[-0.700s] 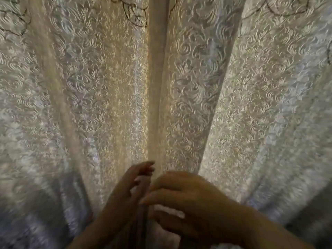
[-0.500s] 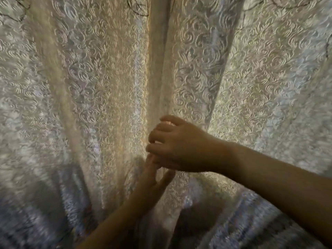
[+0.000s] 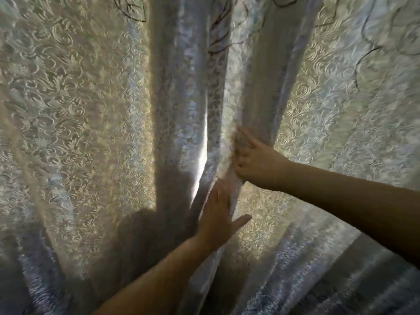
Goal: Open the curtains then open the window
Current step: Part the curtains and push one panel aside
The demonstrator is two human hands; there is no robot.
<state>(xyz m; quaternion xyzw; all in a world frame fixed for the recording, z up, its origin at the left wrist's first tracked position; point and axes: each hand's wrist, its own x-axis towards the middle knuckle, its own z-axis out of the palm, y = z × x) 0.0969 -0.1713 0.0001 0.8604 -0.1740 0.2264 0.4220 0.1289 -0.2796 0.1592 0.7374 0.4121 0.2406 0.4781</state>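
At the bright slit, the right hand [image 3: 254, 162] clasps the right curtain [image 3: 341, 110] edge; left hand [image 3: 218, 214] lies flat, open.

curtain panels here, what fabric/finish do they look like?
Left curtain panel and right curtain panel: apparently a thin woven jacquard or brocade, possibly synthetic. Raised swirl pattern catches light with a satin sheen, backlight glows through the cloth, and it hangs in soft folds. Dark branch-like lines near the top look printed or embroidered; too blurred to tell. The right hand bunches the edge easily, suggesting a light fabric.

Head view — close, facing curtains [image 3: 91, 133] straight on, hands low.
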